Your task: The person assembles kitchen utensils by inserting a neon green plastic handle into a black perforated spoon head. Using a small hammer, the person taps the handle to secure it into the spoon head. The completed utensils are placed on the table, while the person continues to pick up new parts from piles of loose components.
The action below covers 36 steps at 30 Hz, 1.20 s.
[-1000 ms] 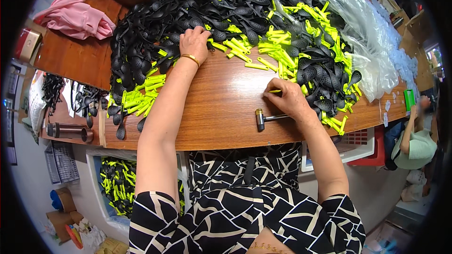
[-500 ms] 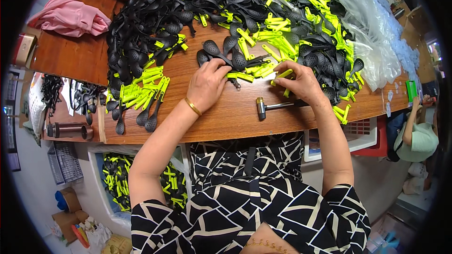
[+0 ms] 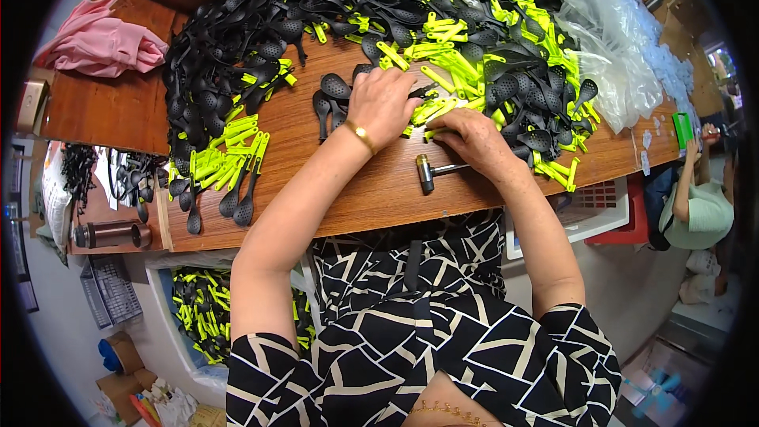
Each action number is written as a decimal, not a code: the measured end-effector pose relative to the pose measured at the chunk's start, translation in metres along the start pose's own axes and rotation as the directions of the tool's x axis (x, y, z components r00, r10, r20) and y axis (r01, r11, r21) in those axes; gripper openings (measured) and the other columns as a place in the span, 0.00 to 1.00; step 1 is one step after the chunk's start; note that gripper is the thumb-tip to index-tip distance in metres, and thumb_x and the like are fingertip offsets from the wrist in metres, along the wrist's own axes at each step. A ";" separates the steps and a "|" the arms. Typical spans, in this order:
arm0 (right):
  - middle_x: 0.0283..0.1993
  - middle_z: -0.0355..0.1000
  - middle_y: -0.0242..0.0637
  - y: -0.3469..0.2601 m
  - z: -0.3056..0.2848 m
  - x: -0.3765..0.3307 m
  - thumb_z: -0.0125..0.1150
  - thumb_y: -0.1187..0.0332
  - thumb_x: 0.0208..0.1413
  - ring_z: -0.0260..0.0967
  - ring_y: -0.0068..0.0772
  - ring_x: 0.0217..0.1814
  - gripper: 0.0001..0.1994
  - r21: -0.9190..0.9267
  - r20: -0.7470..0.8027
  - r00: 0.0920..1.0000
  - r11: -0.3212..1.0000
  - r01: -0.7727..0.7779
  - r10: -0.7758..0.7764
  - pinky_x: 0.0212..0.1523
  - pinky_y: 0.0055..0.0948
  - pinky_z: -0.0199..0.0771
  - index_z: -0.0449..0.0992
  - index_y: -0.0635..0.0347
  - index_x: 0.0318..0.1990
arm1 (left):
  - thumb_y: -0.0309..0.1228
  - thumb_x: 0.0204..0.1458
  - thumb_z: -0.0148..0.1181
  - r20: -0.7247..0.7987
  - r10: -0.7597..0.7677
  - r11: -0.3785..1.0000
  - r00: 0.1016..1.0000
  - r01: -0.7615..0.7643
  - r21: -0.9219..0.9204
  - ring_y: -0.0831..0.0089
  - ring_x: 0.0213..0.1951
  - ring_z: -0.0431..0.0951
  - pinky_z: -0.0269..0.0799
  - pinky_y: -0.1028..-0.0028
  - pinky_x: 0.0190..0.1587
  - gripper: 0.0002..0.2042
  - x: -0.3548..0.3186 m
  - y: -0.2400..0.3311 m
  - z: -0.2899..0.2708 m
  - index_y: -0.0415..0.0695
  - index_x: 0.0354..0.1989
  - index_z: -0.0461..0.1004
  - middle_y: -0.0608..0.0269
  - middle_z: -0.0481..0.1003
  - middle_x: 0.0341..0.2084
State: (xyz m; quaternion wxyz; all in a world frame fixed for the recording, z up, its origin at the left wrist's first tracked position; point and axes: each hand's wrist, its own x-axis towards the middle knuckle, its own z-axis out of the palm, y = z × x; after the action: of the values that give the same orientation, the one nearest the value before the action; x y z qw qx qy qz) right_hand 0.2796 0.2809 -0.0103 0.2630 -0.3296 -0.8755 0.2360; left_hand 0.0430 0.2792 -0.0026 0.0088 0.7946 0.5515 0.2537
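Note:
My left hand (image 3: 383, 106) lies with bent fingers over several black perforated spoons, one spoon (image 3: 335, 85) showing just beside it. Its fingertips meet some dark handle ends, but what they grip is hidden. A short distance to the right, my right hand (image 3: 474, 139) is closed in a pinch on a lime-green handle piece (image 3: 430, 135), of which only an end shows. More green handles (image 3: 443, 107) lie between and beyond the hands. Below the right hand, a small hammer (image 3: 425, 175) rests on the wooden table, its shaft partly under that hand.
Black spoons (image 3: 237, 28) are heaped along the back, mixed with green handles at right. Green handles with spoons (image 3: 229, 156) lie at left. Clear plastic sheeting (image 3: 613, 55) covers the far right. A pink cloth (image 3: 103, 39) lies at upper left. A filled bin (image 3: 170, 308) stands below the table.
My left hand has moved right and farther over the spoons. My right hand has lowered its green handle toward the table, and the hands are closer together. The whole view has shifted slightly.

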 end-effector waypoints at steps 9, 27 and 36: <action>0.45 0.83 0.39 -0.002 0.002 -0.005 0.74 0.73 0.58 0.83 0.41 0.48 0.09 0.177 -0.135 0.987 0.982 -0.058 0.083 0.50 0.33 0.83 0.88 0.57 0.46 | 0.33 0.62 0.67 -0.111 0.037 0.999 0.993 -0.041 -0.034 0.62 0.53 0.82 0.66 0.56 0.63 0.10 -0.004 -0.020 0.000 0.51 0.50 0.87 0.62 0.86 0.43; 0.39 0.79 0.35 -0.090 -0.060 0.052 0.76 0.73 0.54 0.81 0.39 0.43 0.07 0.103 -0.021 0.965 0.960 0.262 -0.261 0.44 0.36 0.82 0.85 0.57 0.40 | 0.23 0.66 0.62 0.025 -0.182 0.773 0.983 0.159 -0.614 0.77 0.31 0.82 0.78 0.75 0.36 0.12 -0.079 0.035 -0.081 0.35 0.55 0.83 0.59 0.84 0.39; 0.39 0.80 0.34 -0.094 -0.033 0.050 0.76 0.73 0.55 0.79 0.41 0.46 0.07 0.096 -0.050 0.958 0.953 0.286 -0.283 0.47 0.36 0.79 0.85 0.57 0.40 | 0.25 0.66 0.63 -0.048 -0.216 0.819 0.975 0.154 -0.553 0.68 0.33 0.84 0.79 0.71 0.39 0.12 -0.106 0.037 -0.076 0.35 0.55 0.82 0.54 0.84 0.39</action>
State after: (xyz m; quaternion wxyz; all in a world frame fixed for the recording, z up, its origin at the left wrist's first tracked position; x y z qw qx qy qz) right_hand 0.2253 0.2603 0.0848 0.3264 -0.1904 -0.8957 0.2343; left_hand 0.0167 0.1514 0.0329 0.2293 0.6867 0.5306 0.4408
